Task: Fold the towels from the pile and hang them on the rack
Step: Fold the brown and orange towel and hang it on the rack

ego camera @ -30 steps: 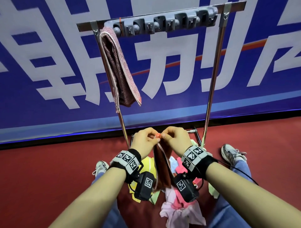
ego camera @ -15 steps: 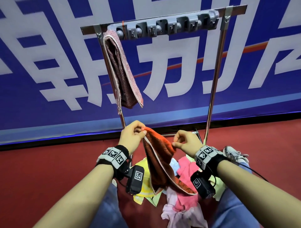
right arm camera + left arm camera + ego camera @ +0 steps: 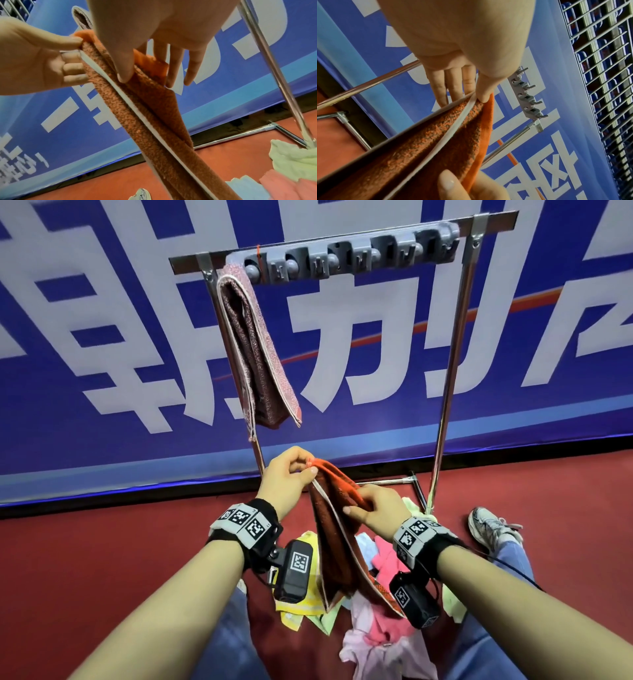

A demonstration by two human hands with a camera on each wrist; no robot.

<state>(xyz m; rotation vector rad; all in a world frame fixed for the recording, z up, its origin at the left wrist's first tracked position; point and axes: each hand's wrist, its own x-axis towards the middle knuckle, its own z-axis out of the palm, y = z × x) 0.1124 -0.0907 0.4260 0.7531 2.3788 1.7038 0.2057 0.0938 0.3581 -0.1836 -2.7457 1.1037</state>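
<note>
The left hand (image 3: pixel 291 477) is pinching the top corner of an orange towel (image 3: pixel 337 542) between thumb and curled fingers, holding it up in front of the body. The right hand (image 3: pixel 378 506) is sitting just below and to the right of the left one, thumb on the near face of the cloth and fingers reaching round the far side, so it is clasping the doubled layers part-way down rather than at a corner. The towel is hanging with its long axis running almost straight down from the left hand's pinch, its white edge trim facing the person and its lower end dangling above the pile (image 3: pixel 380 628) of mixed cloths on the floor beneath both wrists.

The rack (image 3: pixel 452 344) is standing straight ahead of the hands and well above them, with a pink towel (image 3: pixel 257 347) already draped at the bar's left end, up and slightly left of the left hand. The free stretch of bar is lying up and to the right, so the right hand is probably the nearer one to it. The fold looks unfinished.
</note>
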